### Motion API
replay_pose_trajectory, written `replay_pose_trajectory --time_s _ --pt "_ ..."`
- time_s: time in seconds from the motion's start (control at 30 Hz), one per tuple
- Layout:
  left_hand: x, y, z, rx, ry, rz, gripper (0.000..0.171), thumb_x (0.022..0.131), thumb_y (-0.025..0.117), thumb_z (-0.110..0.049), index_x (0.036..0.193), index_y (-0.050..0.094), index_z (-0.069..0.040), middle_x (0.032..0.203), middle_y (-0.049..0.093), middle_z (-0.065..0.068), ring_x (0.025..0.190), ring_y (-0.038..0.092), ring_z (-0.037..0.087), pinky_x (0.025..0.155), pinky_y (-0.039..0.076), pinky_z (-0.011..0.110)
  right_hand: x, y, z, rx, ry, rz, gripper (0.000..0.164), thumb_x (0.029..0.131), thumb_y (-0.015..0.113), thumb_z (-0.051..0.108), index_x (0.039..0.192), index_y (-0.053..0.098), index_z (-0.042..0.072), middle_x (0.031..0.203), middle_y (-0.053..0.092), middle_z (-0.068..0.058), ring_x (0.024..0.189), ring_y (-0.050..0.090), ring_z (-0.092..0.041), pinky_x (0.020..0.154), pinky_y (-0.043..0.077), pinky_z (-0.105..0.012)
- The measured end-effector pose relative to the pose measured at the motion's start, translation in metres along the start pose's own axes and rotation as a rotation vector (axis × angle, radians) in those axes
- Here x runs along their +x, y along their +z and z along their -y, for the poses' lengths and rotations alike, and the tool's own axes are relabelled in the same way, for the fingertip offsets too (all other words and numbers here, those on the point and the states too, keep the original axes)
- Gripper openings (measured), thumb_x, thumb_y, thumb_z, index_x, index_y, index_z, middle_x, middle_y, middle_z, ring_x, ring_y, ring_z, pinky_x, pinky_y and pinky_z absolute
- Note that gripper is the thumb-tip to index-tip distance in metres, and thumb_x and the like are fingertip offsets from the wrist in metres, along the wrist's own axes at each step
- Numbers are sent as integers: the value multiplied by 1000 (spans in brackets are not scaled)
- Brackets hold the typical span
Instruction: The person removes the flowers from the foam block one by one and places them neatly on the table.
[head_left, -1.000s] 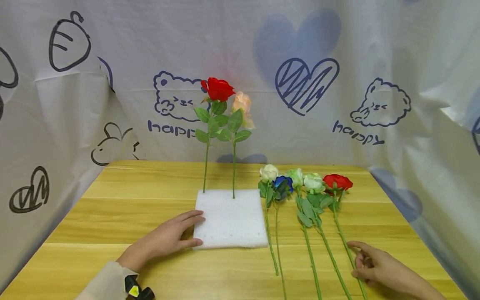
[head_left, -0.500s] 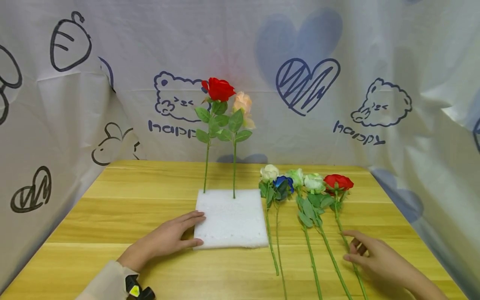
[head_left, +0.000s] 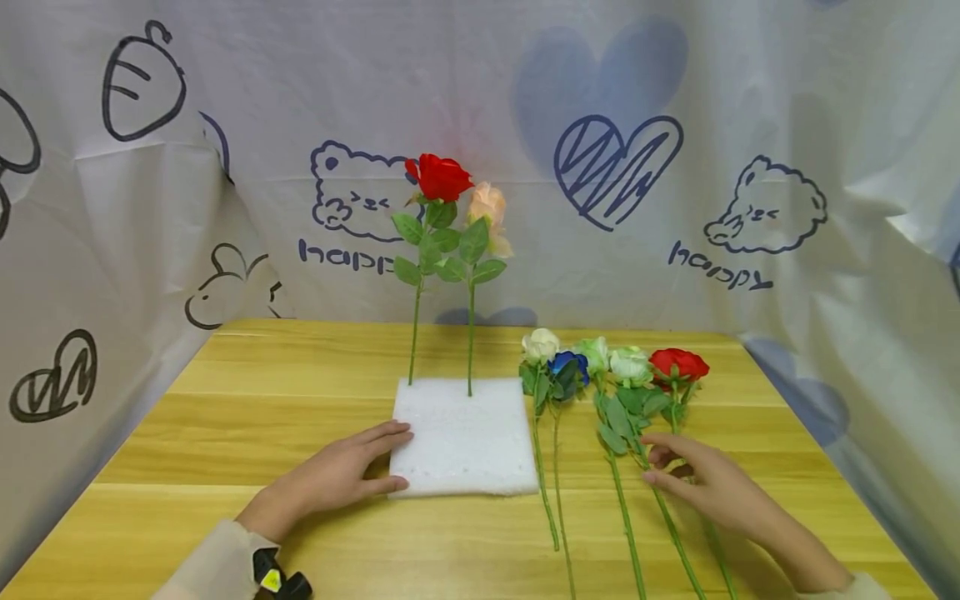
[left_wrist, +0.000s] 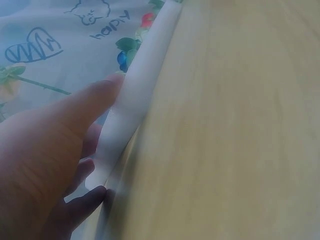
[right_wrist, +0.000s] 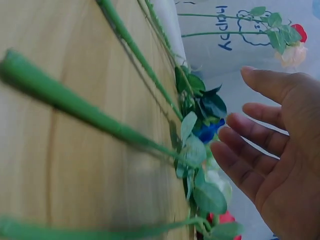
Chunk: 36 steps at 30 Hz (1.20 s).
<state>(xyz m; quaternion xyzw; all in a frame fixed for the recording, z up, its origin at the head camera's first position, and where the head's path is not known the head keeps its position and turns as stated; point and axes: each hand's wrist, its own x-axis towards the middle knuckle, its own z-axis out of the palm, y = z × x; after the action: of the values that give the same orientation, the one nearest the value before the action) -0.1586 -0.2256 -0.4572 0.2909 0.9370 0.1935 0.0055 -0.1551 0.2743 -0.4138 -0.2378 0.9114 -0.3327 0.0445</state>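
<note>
My left hand point(head_left: 337, 471) rests at the left edge of a white foam block point(head_left: 465, 442), fingers spread and fairly straight, fingertips on its top. In the left wrist view the thumb lies along the block's side. A red rose point(head_left: 439, 177) and a peach rose point(head_left: 487, 208) stand upright in the block's far part. My right hand point(head_left: 708, 483) is over the stems at the right, fingers loosely bent with nothing held. Its fingertips are right by the stem of a pale green rose point(head_left: 631, 365). A second red rose point(head_left: 678, 367) lies to the right, its stem partly hidden under the hand.
On the wooden table point(head_left: 225, 400) lie a white rose point(head_left: 540, 344), a blue rose point(head_left: 568, 367) and another pale green rose point(head_left: 592, 354), side by side to the block's right. Behind the table hangs a printed white curtain point(head_left: 480, 100).
My right hand has moved left and away from me, from the lying red rose's stem to the pale green rose's stem. The left hand has stayed on the foam block.
</note>
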Motion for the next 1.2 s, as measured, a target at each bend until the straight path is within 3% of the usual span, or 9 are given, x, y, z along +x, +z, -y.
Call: replay_pose_trajectory --time_s 0.17,0.37,0.73,1.0,1.2 --pt "0 1 0 3 5 -8 77 93 52 -63 149 44 -11 154 37 4 139 37 27 110 36 48 11 6 6 -8 -34 -20 53 95 64 36 136 54 5 124 62 -9 106 61 -27 85 55 -37" --pt "0 1 0 16 11 -10 77 93 50 -63 149 44 -10 154 37 5 139 37 29 110 35 48 27 14 16 -13 -71 -19 54 95 62 42 137 54 8 129 59 -9 109 60 -29 88 51 -51" --pt "1 1 1 8 9 2 78 93 49 -65 149 43 -10 155 36 5 139 36 29 110 35 48 53 25 32 13 -137 -48 56 95 63 43 144 48 20 140 51 -2 117 56 -35 92 50 -54" --pt "1 -1 -1 -3 -8 16 78 92 51 -65 150 42 -12 156 35 3 140 35 26 110 35 47 74 33 45 23 -221 -66 59 94 65 39 145 45 16 142 50 -5 125 51 -28 98 48 -45" --pt "1 0 -1 -3 3 14 78 93 50 -64 149 43 -10 155 36 5 140 35 29 111 34 48 90 43 54 96 -253 -57 62 95 65 36 147 41 12 143 48 -9 125 49 -32 100 45 -49"
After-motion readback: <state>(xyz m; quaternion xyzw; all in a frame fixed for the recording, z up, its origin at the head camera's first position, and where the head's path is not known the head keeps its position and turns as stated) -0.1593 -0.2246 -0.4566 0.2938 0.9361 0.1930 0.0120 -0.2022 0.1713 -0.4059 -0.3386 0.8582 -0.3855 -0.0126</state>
